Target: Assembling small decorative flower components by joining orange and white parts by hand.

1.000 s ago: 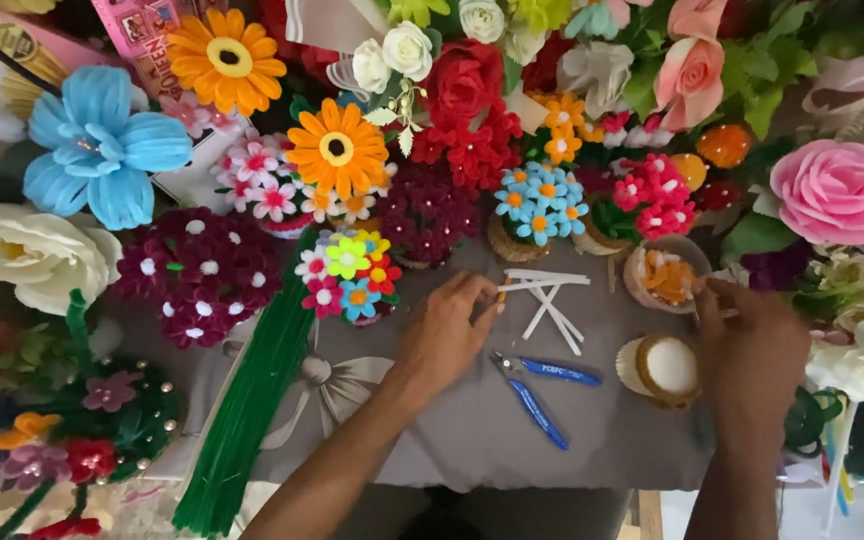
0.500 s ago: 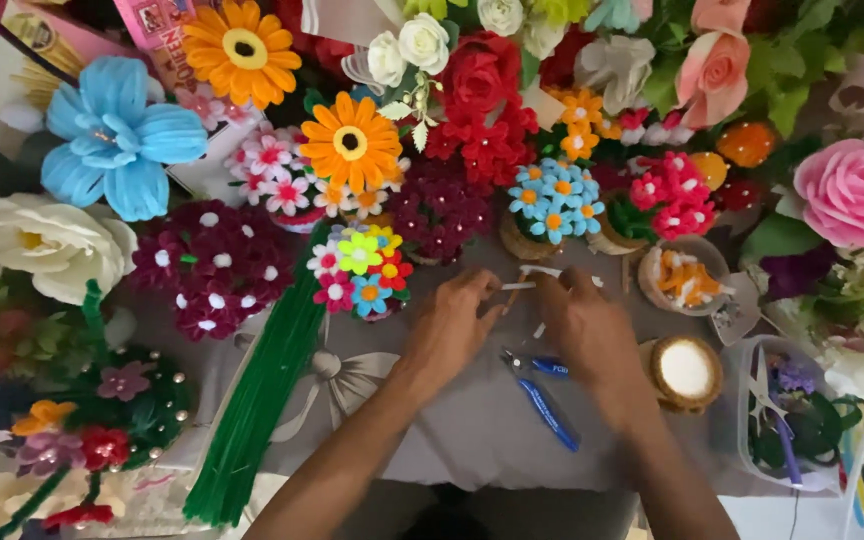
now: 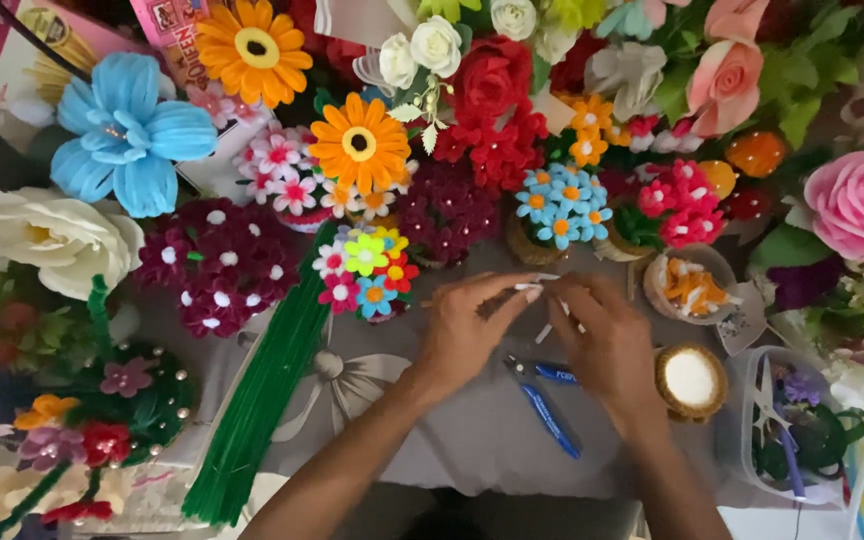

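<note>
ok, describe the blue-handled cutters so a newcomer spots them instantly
Start at the grey table ringed by craft flowers. Just below the right hand lie the cutters, the only metal tool there, with bright blue handles angled toward the near edge.

Left hand (image 3: pixel 467 335) bare; right hand (image 3: pixel 607 345) bare; forearms unsleeved; fingers ringless.

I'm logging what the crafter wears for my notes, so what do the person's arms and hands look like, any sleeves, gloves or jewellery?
Both arms are bare up to the bottom frame edge, with no sleeves in view. The left hand and right hand wear no gloves. No rings, watch or bracelets show on either. The fingernails look pale, though polish is too small to tell.
</note>
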